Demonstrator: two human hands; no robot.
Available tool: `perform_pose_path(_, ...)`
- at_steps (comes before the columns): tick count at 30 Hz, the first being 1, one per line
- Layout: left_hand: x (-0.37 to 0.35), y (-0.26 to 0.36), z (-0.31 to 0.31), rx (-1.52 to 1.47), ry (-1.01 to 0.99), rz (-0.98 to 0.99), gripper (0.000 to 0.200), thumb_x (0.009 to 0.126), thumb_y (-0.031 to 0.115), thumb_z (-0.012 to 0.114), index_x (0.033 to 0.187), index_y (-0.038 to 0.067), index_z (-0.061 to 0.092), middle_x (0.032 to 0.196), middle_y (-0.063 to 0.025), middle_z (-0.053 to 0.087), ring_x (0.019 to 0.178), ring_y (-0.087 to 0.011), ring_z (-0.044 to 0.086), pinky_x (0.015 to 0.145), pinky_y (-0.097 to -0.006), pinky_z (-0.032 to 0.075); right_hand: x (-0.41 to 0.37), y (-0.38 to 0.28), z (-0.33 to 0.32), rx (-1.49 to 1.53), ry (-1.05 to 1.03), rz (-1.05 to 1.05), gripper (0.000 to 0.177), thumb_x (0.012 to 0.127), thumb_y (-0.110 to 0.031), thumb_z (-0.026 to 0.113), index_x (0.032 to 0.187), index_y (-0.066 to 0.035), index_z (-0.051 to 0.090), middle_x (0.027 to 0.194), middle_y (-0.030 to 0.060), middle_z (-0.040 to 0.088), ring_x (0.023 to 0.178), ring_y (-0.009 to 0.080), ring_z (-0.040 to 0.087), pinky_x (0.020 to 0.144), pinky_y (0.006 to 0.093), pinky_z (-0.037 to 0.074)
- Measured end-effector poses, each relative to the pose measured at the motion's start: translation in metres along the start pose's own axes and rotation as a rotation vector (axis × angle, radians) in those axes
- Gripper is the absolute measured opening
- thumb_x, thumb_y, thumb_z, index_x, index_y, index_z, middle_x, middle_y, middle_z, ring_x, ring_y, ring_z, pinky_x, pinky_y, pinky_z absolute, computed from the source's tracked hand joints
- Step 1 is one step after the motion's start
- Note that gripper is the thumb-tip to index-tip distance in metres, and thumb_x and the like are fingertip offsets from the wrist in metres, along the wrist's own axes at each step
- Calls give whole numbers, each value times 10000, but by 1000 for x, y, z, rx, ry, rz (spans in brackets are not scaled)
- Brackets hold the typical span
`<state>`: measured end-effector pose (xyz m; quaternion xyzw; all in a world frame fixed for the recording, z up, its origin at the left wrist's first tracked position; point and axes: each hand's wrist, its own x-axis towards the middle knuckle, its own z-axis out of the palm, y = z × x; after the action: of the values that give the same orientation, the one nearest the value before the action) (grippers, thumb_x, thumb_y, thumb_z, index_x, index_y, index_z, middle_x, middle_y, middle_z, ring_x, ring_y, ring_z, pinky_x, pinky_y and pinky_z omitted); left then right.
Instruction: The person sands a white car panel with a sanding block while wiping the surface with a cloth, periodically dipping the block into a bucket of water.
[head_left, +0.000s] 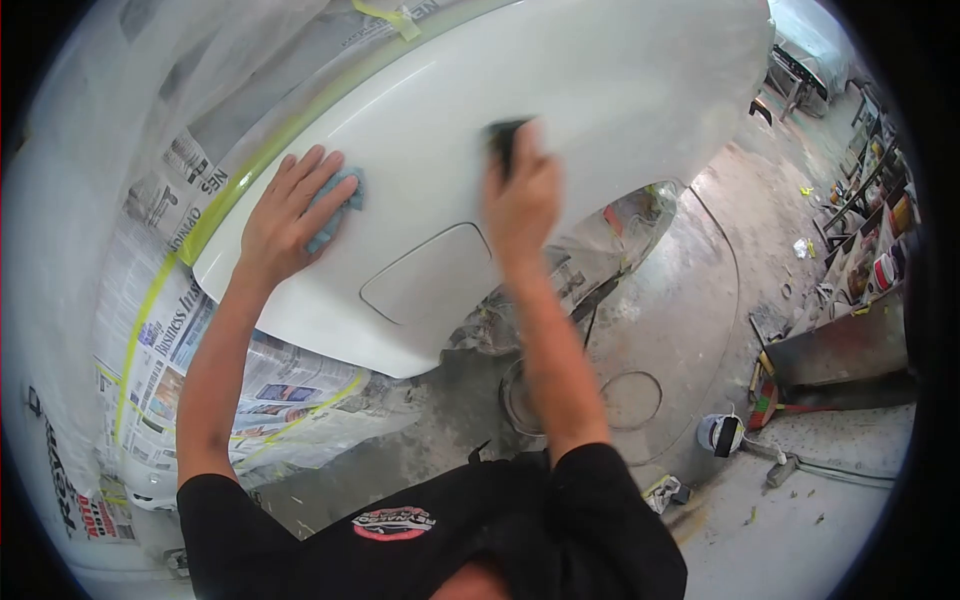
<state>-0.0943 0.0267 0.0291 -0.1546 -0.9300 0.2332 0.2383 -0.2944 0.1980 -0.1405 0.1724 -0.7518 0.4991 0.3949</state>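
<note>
A white car body panel with a closed fuel flap lies under both hands. My left hand rests on the panel near its taped edge, fingers spread over a blue cloth that shows beneath the palm and thumb. Farther right, my right hand is closed round a dark block against the panel; motion blurs both. The wheel opening with plastic sheeting is below and right of that hand.
Yellow-green tape and newspaper masking border the panel on the left. A hose curves over the floor. A white container stands lower right, and cluttered shelving lines the far right.
</note>
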Motion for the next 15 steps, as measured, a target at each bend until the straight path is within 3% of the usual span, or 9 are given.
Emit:
perform_pose_path(2, -2, 2, -2, -5, 11, -4, 589, 781, 42, 820, 1344, 135, 676, 1471, -125, 610, 1385, -364, 554, 1158, -522, 443, -65, -43, -17, 74, -52, -137, 625, 888, -179, 779, 1460, -70, 550, 941, 198, 602, 848, 356, 623, 760, 469, 522)
perform_pose_path(5, 0, 3, -3, -12, 25, -4, 582, 786, 41, 816, 1343, 136, 677, 1471, -121, 610, 1386, -361, 553, 1159, -520, 442, -49, -23, -16, 69, -31, -225, 628, 875, -166, 790, 1446, -61, 551, 963, 217, 601, 860, 370, 625, 756, 475, 519)
perform_pose_path(8, 0, 2, -2, -21, 33, -5, 579, 793, 49, 813, 1348, 137, 673, 1471, -121, 608, 1389, -357, 549, 1160, -520, 440, 42, 11, -8, 87, -34, 101, 562, 907, -187, 763, 1394, -23, 536, 1071, 264, 618, 933, 430, 644, 785, 490, 524)
perform_pose_path(9, 1, 2, -3, -25, 39, -4, 578, 795, 52, 812, 1350, 138, 672, 1473, -121, 607, 1390, -356, 548, 1160, -520, 440, 64, 15, -8, 25, -2, 215, 569, 949, -249, 729, 1430, -28, 519, 1003, 208, 600, 901, 395, 626, 766, 519, 512)
perform_pose_path(10, 0, 3, -4, -28, 45, -3, 577, 798, 56, 811, 1352, 138, 671, 1474, -122, 606, 1391, -355, 546, 1160, -520, 439, 70, 13, -3, 6, 21, 262, 606, 952, -249, 725, 1461, -23, 485, 1016, 217, 600, 909, 403, 623, 770, 519, 509)
perform_pose_path(12, -3, 1, -2, -23, 39, -8, 580, 801, 59, 809, 1358, 142, 666, 1477, -120, 603, 1393, -353, 544, 1161, -520, 439, 40, -8, 1, 45, 65, 207, 637, 922, -221, 748, 1470, -27, 488, 1024, 230, 599, 916, 413, 624, 778, 516, 513)
perform_pose_path(15, -3, 2, -2, -31, 36, -5, 586, 805, 59, 806, 1366, 147, 661, 1479, -117, 601, 1396, -353, 540, 1162, -521, 438, -55, -49, -11, 88, -37, -71, 753, 827, -193, 817, 1505, -84, 509, 999, 226, 603, 884, 403, 623, 739, 514, 524)
